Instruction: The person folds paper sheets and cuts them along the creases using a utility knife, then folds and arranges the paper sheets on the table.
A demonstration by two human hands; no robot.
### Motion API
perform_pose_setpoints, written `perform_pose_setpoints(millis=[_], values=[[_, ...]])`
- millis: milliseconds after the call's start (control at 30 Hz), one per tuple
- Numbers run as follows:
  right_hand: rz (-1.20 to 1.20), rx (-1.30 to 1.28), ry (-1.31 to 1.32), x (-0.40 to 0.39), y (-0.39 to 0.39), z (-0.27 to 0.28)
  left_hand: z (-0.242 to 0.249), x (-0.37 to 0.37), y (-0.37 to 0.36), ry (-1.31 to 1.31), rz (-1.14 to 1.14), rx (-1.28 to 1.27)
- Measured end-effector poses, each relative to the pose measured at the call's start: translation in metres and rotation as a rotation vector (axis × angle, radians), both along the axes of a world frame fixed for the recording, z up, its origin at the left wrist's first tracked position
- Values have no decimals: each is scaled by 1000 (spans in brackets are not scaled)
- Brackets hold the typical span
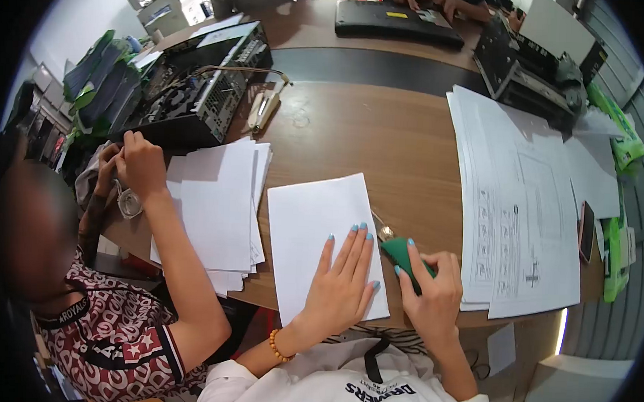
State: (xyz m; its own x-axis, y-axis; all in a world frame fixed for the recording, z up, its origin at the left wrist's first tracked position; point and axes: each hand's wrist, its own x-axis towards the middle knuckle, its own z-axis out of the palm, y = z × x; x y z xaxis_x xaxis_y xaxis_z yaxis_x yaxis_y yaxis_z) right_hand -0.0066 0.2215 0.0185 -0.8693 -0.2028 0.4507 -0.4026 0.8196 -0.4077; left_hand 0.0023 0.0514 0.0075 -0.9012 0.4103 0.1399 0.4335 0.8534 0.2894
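My left hand [338, 284] lies flat on a sheet of white paper [314, 215], its fingers stretched out. The sheet looks blank and rests at the table's front edge, slightly turned. Just right of it, my right hand [434, 296] is wrapped round a green-handled tool [405, 261] with a shiny tip [386, 233] pointing away from me toward the paper's right edge. I cannot make out its exact kind, as my fingers hide part of the handle.
A stack of white paper [218, 204] lies left, beside a seated co-worker's hands [138, 161]. Behind stands an opened computer case [233, 89]. Large printed drawings [519, 209] and a phone [586, 232] are right. Across the table, another person's hands touch a black laptop [394, 28].
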Motion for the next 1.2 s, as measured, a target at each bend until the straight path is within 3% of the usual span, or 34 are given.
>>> perform_pose_setpoints(millis=[367, 467, 600, 700, 767, 900, 967, 1067, 1133, 1167, 1200], values=[[-18, 18, -12, -44, -17, -2, -4, -1, 0, -6, 22, 36], [-165, 132, 33, -66, -19, -7, -4, -1, 0, -8, 11, 33], [-228, 42, 8, -80, 3, -6, -4, -1, 0, 4, 8, 67], [-268, 43, 3, -80, 10, -5, -1, 1, -4, 22, 23, 172], [-274, 55, -8, -79, 12, -7, 8, 5, -14, 84, -33, 379], [-272, 127, 19, -78, 12, -6, 44, 34, -41, -33, -189, 236], [-275, 157, 60, -76, 9, -1, 43, 47, -46, -133, -184, -34], [-188, 117, 183, -62, 6, 16, 27, 57, -57, -133, -204, -112], [257, -156, -172, -50, 11, 30, 42, 57, -58, -149, -190, 18], [273, -153, -156, -42, 12, 39, 50, 57, -57, -132, -175, 17], [518, -193, -247, -33, 13, 48, 56, 57, -59, -93, -159, 85]])
